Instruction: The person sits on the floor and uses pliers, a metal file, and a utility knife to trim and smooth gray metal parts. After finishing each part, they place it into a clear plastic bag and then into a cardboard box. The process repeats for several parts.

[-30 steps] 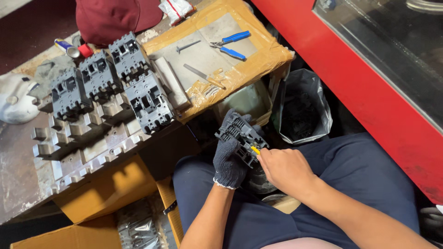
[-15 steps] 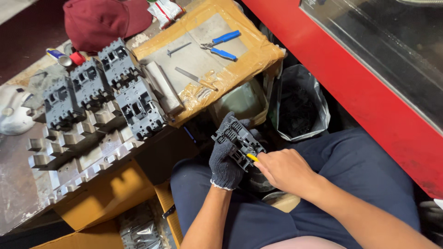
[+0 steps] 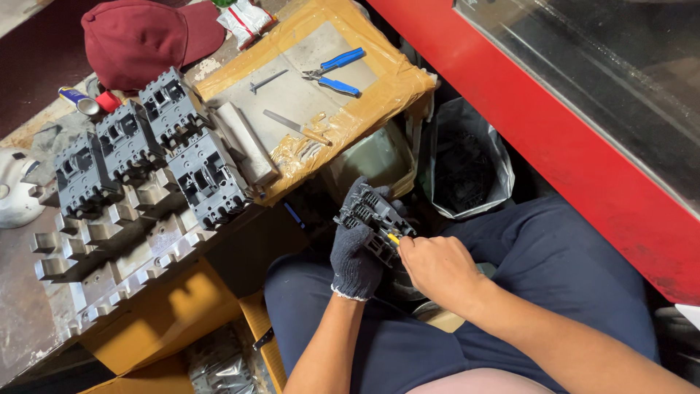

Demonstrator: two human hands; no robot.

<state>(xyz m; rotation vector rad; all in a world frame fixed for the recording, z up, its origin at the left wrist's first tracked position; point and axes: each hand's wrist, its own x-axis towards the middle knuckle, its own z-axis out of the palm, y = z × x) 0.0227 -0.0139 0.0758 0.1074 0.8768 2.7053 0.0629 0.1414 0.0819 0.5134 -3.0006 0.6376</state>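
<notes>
Head view, item by item, as we log it

Left hand (image 3: 357,255): in a dark knit glove, fingers wrapped shut around a black moulded breaker housing (image 3: 373,215), held over our lap, tilted with its open face towards us

Right hand (image 3: 437,268): bare, fingers curled closed on a small tool with a yellow tip (image 3: 394,238); the tip touches the housing's near edge; the rest of the tool is hidden in the fist, so its kind is unclear

Bench to our left: four like breaker housings (image 3: 208,179) standing on a stepped grey metal fixture (image 3: 109,255); blue-handled pliers (image 3: 335,71) and a flat file (image 3: 295,126) on a taped cardboard sheet (image 3: 394,80); maroon cap (image 3: 138,40) behind; grey bag (image 3: 467,157) by our knee

Handling note, our judgement: we keep the gloved grip firm and the housing steady against the lap, press the tip squarely into its seat, and work with short, light strokes so it does not skid off towards the gloved fingers
</notes>
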